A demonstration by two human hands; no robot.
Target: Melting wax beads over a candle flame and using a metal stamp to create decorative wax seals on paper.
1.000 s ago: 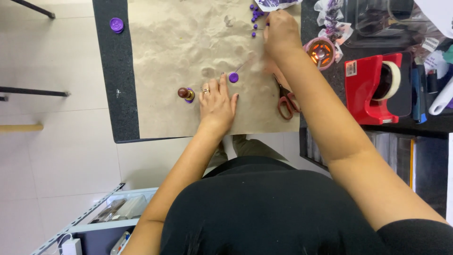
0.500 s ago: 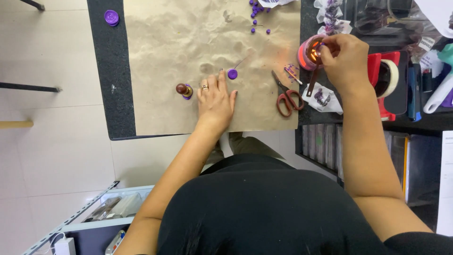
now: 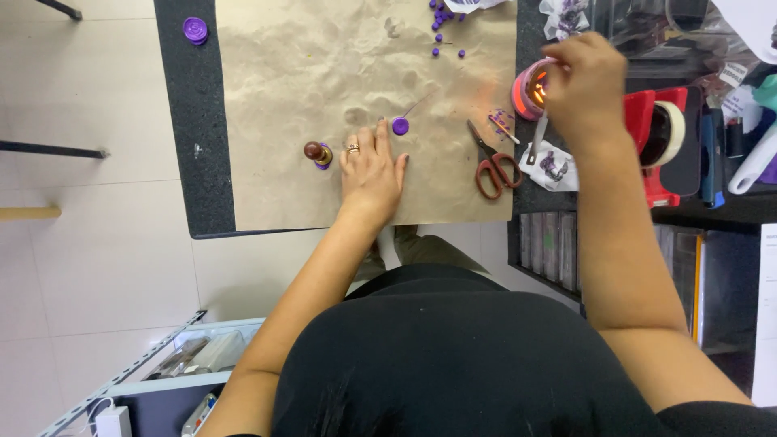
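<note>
Scissors (image 3: 492, 166) serve as landmark, lying on the brown paper (image 3: 307, 89). Left hand (image 3: 372, 174) rests flat to their left, fingers loosely together, a purple wax disc (image 3: 400, 125) at its fingertips, stamp (image 3: 316, 153) further left. Beyond the scissors and to their right, right hand (image 3: 584, 85) pinches a spoon handle (image 3: 537, 142), long axis running toward the person, over the lit candle holder (image 3: 528, 87).

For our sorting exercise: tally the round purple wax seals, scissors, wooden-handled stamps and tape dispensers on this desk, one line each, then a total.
Round purple wax seals: 2, one by the left hand's fingers, one at the mat's far corner
Scissors: 1
Wooden-handled stamps: 1
Red tape dispensers: 1
Total: 5
</note>
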